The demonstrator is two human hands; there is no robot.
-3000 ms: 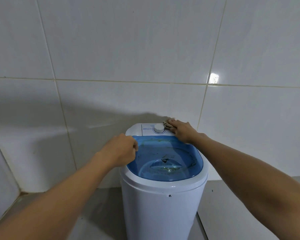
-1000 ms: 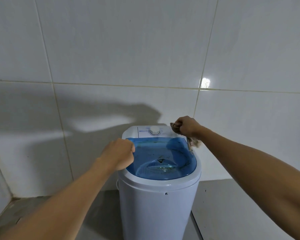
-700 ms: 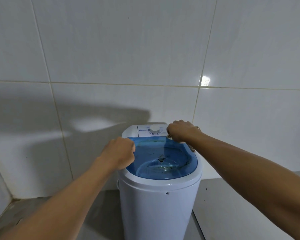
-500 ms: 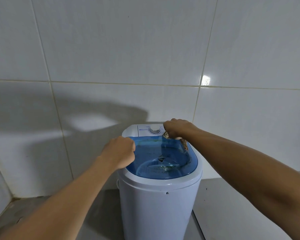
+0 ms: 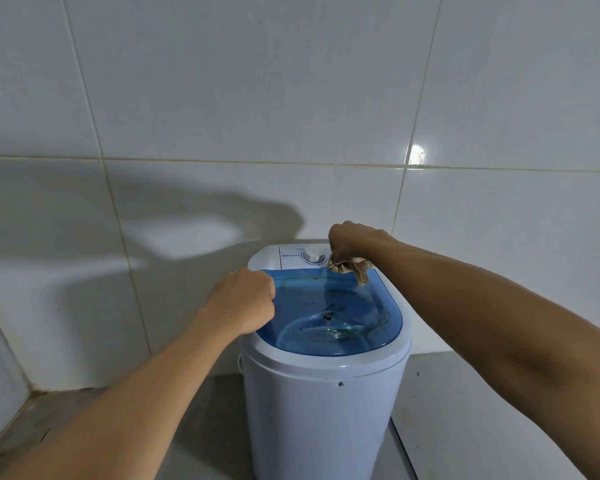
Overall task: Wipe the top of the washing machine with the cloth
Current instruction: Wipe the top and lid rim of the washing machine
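A small white washing machine (image 5: 323,410) stands against the tiled wall. Its translucent blue lid (image 5: 336,313) carries dark specks and greenish streaks. A white dial (image 5: 313,253) sits on the rear control panel. My right hand (image 5: 352,242) is fisted on a crumpled beige cloth (image 5: 349,268), which hangs at the lid's back right edge, just right of the dial. My left hand (image 5: 246,301) is closed on the machine's left rim at the lid's edge.
White wall tiles (image 5: 291,116) rise directly behind the machine. A grey floor (image 5: 118,427) spreads to the left, with a wall corner at the far left. A pale flat panel (image 5: 465,410) lies to the right of the machine.
My right hand slid the cloth from the machine's back right corner leftward along the lid's rear edge, toward the dial. My left hand stayed on the left rim.
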